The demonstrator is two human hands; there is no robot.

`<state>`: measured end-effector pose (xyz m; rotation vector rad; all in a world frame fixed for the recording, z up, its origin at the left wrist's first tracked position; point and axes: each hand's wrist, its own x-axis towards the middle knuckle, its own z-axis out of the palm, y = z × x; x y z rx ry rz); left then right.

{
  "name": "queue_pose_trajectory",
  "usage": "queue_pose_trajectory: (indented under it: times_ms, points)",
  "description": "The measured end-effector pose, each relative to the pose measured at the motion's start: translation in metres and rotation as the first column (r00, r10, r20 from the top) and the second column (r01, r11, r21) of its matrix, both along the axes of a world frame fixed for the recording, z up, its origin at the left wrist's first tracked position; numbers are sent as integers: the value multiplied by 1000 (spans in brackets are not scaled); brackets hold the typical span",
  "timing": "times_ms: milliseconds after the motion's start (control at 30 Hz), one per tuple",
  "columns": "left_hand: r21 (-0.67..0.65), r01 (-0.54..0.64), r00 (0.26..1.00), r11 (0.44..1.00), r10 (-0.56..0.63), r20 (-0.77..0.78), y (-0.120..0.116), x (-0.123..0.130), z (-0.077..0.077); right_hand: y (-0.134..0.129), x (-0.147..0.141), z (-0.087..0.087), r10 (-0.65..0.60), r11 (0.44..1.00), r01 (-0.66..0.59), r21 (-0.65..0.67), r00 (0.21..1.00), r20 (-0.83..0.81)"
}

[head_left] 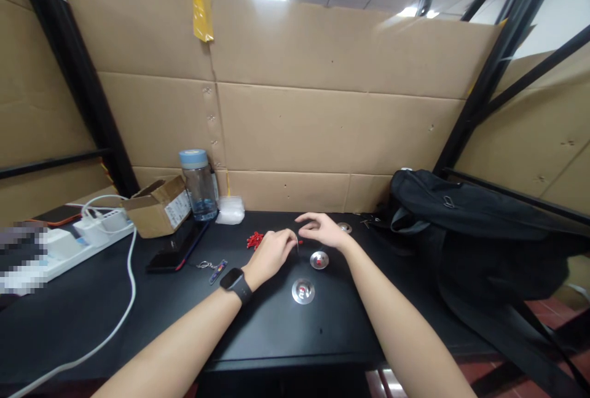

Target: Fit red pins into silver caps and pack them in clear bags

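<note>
My left hand (273,253), with a dark watch on the wrist, is closed in a pinch. A thin, pale piece (297,245) shows at its fingertips, seen edge-on, so its kind is unclear. Opposite it, my right hand (321,231) hovers with thumb and fingers apart. A tiny red piece (301,242) appears just below the right fingertips. Several small red pieces (254,239) lie in a heap behind my left hand. Two shiny round metal dishes, the nearer dish (297,298) and the farther dish (314,263), each have red at the centre. Another metal dish (345,226) is partly behind my right wrist.
A black backpack (488,232) fills the right side. On the left are a keyring (217,270), a dark tablet-like device (173,253), a cardboard box (154,210), a water bottle (201,189), a clear plastic packet (230,210) and a power strip (92,250) with a white cable.
</note>
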<state>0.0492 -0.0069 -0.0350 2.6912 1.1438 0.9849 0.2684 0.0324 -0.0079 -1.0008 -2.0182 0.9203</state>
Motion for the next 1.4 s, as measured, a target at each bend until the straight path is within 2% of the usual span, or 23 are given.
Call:
queue_pose_trajectory:
  times_ms: [33,100,233,300,400,533,700,800,900,967,1033,1167,1233,1300,1333,1400]
  points:
    - [-12,-10,997,1000,11,70,1,-3,1,-5,-11,1,96,994,-100,-53,992,-77]
    - [-11,-32,988,999,34,152,4,-9,5,-14,-31,1,160,983,-172,-57,972,-174]
    - [-1,-91,974,996,90,207,8,-22,16,-21,-54,2,70,998,-69,12,972,-223]
    - [-16,-118,966,993,118,228,10,-27,22,-22,-58,2,16,999,-9,33,972,-235]
    - [-42,-108,961,993,116,251,9,-31,28,-23,-60,2,-12,1000,16,13,957,-289]
    - [-80,-69,946,994,90,310,5,-29,26,-23,-60,-1,24,997,-1,73,945,-325]
    - [-228,32,842,973,97,531,7,-30,19,-24,-62,-1,52,994,-10,110,922,-385]
    - [-268,80,808,960,95,582,11,-32,16,-26,-62,1,74,991,-31,129,935,-346]
    - [-265,86,804,960,90,587,11,-33,17,-30,-63,3,90,986,-47,158,957,-277]
    - [-255,68,826,965,89,556,9,-33,20,-30,-62,4,61,980,-15,201,973,-224]
    - [-216,10,879,976,94,467,6,-35,25,-28,-59,4,8,959,33,283,990,-142]
    - [-77,-127,970,989,140,199,11,-50,34,-13,-34,9,-207,875,180,449,978,11]
    - [-62,-156,985,986,160,68,18,-61,32,-2,-10,11,-380,837,281,470,916,129]
    - [-63,-163,986,985,160,-40,27,-73,27,7,18,12,-525,825,371,427,783,334]
    - [-59,-165,985,985,161,-69,31,-77,23,11,32,12,-568,819,426,385,694,442]
    - [-50,-175,982,983,170,-86,36,-83,17,15,57,9,-606,795,495,352,623,494]
